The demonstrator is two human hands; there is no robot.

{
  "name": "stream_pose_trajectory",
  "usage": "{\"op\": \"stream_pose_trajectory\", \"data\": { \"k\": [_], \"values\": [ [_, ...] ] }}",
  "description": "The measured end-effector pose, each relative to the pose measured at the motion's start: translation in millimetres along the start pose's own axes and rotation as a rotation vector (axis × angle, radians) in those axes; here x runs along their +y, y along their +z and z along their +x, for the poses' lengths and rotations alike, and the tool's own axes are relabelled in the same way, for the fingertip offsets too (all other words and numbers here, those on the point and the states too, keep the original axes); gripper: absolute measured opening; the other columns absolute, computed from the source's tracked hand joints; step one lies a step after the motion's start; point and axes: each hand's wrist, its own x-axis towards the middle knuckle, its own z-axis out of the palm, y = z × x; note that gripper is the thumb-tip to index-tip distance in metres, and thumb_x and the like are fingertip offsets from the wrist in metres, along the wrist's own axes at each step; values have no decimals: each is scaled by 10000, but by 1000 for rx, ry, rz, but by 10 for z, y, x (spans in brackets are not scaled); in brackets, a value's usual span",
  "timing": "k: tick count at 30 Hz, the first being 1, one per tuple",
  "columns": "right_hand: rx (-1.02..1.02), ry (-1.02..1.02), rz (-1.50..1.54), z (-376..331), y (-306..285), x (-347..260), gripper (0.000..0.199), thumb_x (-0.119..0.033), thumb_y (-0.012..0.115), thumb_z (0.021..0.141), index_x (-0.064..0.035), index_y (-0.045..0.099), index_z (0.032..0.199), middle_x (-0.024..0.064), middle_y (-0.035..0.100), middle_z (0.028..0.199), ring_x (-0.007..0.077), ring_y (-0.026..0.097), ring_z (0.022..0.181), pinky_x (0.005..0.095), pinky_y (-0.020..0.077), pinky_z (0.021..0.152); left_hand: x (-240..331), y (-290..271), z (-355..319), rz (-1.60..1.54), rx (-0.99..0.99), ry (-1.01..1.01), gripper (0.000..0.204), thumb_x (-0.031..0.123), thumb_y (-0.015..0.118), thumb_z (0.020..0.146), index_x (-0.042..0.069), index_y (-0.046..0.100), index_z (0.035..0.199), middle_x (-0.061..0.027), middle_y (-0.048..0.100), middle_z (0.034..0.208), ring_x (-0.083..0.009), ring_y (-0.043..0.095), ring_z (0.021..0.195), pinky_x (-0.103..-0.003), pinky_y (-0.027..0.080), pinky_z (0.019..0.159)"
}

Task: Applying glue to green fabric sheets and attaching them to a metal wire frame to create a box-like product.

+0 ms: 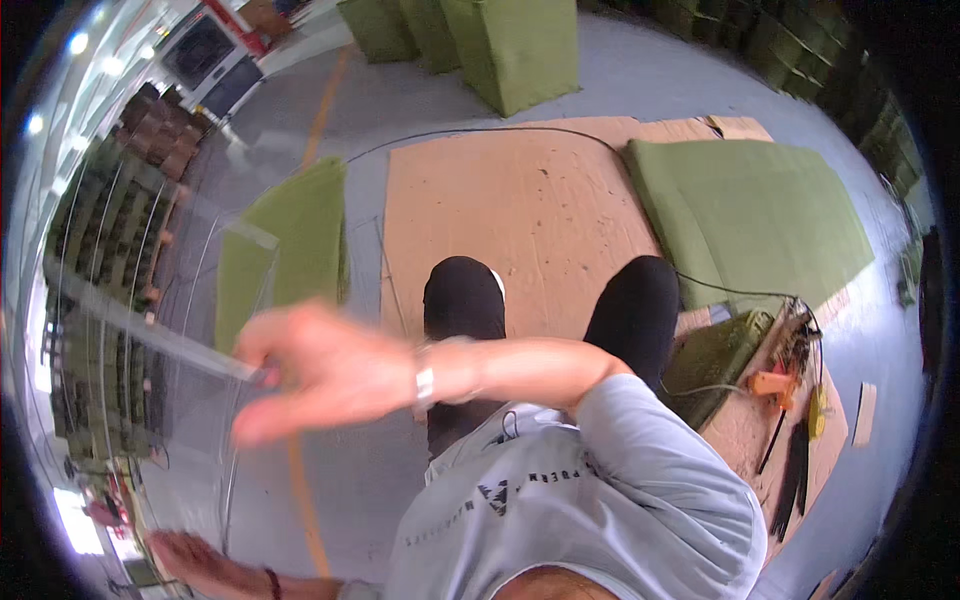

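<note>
My right hand reaches across my body to the left, blurred by motion. A long, translucent, flat strip runs from its fingers toward the upper left; the thumb stands apart below, and the exact grip is smeared. My left hand is low at the left edge, in shadow, its fingers stretched out and no object visible in them. Thin, pale lines of the strip loop near both hands. Beyond my right hand a green block-like panel stands on the grey floor.
Brown cardboard lies before my knees, a dark cable along its far edge. A green padded slab rests at right, near an orange glue gun and black strips. Green boxes stand ahead; stacked goods line the left.
</note>
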Motion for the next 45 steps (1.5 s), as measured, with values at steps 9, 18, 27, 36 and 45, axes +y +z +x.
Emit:
{"op": "stream_pose_trajectory", "data": {
  "k": [9, 18, 27, 36, 45],
  "values": [
    [524, -33, -154, -917, -1656, -413, 423, -340, 430, 994, 12, 536, 785, 104, 594, 803, 336, 586, 1097, 434, 421, 934, 186, 2745, -676, -542, -912, -112, 159, 221, 589, 939, 65, 582, 909, 94, 351, 541, 12, 285, 416, -172, 189, 332],
    [1163, 181, -493, -2084, -2892, 12, 565, -426, 391, 1007, -16, 436, 621, 17, 377, 612, 233, 648, 837, 300, 450, 728, -191, 4683, -2760, -516, -1507, -373, 406, 382, 627, 908, 167, 407, 643, 90, 348, 487, -7, 302, 374, -195, 214, 325],
    [1589, 925, -417, -3325, -3550, 1282, 710, -707, 428, 859, -43, 568, 647, 118, 676, 697, 201, 687, 628, 301, 472, 511, -1997, 5017, -4529, -169, -1627, -433, 468, 464, 594, 898, 94, 445, 652, 46, 382, 499, -51, 342, 387, -253, 257, 345],
    [1580, 985, -469, -3461, -3644, 1360, 742, -758, 398, 828, -50, 595, 727, 115, 683, 765, 224, 706, 680, 298, 468, 505, -2274, 5049, -4720, -157, -1670, -377, 346, 380, 528, 954, 110, 478, 742, 68, 358, 500, -37, 314, 365, -222, 245, 323],
    [1450, 1376, -1168, -3468, -3496, 1090, 643, -612, 465, 888, 15, 611, 883, 171, 672, 882, 316, 682, 794, 396, 519, 666, -1903, 4290, -4496, 70, -1750, -50, 251, 284, 583, 904, 35, 562, 920, -122, 613, 645, -260, 628, 540, -407, 495, 486]
  ]
}}
